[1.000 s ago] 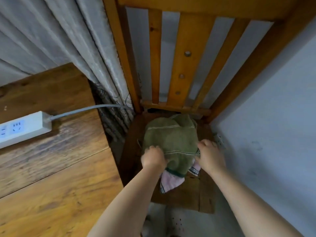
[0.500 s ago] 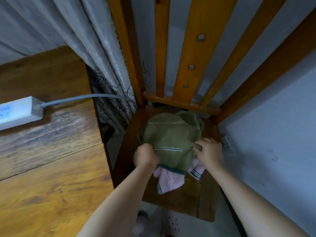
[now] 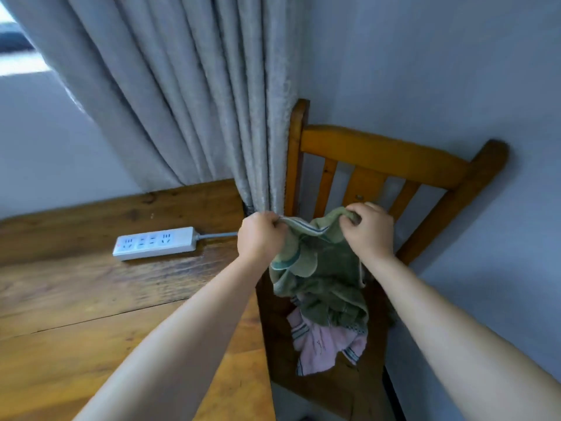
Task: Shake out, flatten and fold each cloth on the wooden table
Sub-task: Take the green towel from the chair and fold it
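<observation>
The grey curtain (image 3: 194, 95) is hanging behind the wooden desk (image 3: 91, 299), which is occupying the left of the view and carrying a white power strip (image 3: 154, 243) near its far edge. A wooden chair (image 3: 379, 165) is standing just beside the desk's right edge, against the wall. The green cloth (image 3: 321, 275) is hanging above the chair seat, its top edge running roughly left to right between the two hands and its bulk drooping below them in loose folds. A pink cloth (image 3: 321, 341) is lying crumpled on the seat beneath it, touching or nearly touching the green cloth's lower end. The left hand (image 3: 261, 238) is pinching one end of the top edge with fingers curled tightly; the right hand (image 3: 370, 230) is pinching the other end the same way. Both grips are closed on the fabric, knuckles up, forearms reaching forward and slightly converging. The desk is lying to the left of both grips, and the left hand is nearer to it, sitting over its right edge. The step in hand appears to be lifting the cloth clear for shaking out; the coming move probably calls for a leftward carry with the long edge kept taut.
</observation>
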A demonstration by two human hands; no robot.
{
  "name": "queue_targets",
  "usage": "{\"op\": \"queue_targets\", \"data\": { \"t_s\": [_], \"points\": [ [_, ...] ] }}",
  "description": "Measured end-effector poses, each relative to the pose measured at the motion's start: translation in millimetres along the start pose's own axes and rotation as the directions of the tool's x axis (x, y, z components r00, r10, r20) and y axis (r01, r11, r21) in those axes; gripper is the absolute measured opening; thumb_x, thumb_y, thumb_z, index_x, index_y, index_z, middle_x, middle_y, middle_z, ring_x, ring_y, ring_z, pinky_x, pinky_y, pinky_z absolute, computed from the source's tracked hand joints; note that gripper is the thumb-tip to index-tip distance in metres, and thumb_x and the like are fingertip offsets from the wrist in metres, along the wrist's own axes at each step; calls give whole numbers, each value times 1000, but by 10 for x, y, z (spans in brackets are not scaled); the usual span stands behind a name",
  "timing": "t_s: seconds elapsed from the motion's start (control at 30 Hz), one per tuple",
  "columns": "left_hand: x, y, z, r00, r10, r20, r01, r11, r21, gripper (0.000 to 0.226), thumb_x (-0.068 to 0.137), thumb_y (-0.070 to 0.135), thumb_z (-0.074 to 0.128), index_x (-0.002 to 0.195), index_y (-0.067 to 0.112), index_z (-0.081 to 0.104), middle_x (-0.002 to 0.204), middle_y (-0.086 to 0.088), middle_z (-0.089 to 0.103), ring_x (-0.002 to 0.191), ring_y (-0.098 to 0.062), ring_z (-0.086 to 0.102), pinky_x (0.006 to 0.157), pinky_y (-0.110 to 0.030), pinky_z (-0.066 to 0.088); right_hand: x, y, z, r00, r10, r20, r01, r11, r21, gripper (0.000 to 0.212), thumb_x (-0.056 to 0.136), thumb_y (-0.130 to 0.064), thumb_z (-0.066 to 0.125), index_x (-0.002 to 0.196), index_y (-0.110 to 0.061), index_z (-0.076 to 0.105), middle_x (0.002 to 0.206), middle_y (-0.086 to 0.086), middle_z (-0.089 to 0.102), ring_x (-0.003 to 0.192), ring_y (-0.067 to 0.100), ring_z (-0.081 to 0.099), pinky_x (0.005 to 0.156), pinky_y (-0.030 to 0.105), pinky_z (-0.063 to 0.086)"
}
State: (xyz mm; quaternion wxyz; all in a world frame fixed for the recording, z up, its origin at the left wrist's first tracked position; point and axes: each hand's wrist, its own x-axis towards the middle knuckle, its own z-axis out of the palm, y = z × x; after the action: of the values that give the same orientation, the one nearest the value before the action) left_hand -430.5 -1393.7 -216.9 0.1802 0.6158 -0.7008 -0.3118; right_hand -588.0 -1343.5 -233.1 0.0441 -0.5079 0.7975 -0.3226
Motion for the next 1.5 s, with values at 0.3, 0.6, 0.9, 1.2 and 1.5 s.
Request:
{"op": "queue_targets", "data": {
  "t_s": [0.3,0.6,0.9,1.2,1.5],
  "points": [
    [-729,313,-2166,935,124,-332,-204,955,-216,20,85,20,62,87,3,72,75,-5,56,76,-17,50,70,-26,42,-173,-1952,-1078,930,-161,-329,226,959,169,31,80,-16,51,99,2,68,99,24,68,96,39,59,83,40,44],
    [-1962,121,-4333,657,35,-753,-377,880,-288,25,90,19,59,105,3,69,104,-11,70,95,-24,65,80,-25,48,-995,-4275,-1936,784,-362,-505,484,865,131,27,86,-19,50,107,-18,67,107,7,69,110,27,51,88,32,31],
    [-2511,-928,-4956,647,-26,-762,-163,971,-172,25,91,20,57,106,4,69,108,-12,69,102,-27,63,78,-26,44,-1709,-5080,-1329,815,-516,-262,561,816,140,28,89,-20,50,112,-15,64,112,9,66,113,27,50,89,32,32],
    [-2073,-1817,-4854,679,-125,-723,51,991,-124,24,91,20,56,104,6,69,110,-13,69,107,-29,60,87,-29,46,-1689,-5140,-226,867,-499,-7,482,835,266,26,88,-17,52,109,-12,66,110,14,66,112,32,51,94,37,37],
    [-1324,-2869,-4341,940,-146,-307,209,961,182,23,90,24,57,103,8,69,109,-10,67,104,-24,59,86,-27,44,-1536,-4771,1069,749,-547,374,483,837,258,22,82,-15,57,101,-10,68,103,11,67,104,29,56,93,38,40]
  ]
}}
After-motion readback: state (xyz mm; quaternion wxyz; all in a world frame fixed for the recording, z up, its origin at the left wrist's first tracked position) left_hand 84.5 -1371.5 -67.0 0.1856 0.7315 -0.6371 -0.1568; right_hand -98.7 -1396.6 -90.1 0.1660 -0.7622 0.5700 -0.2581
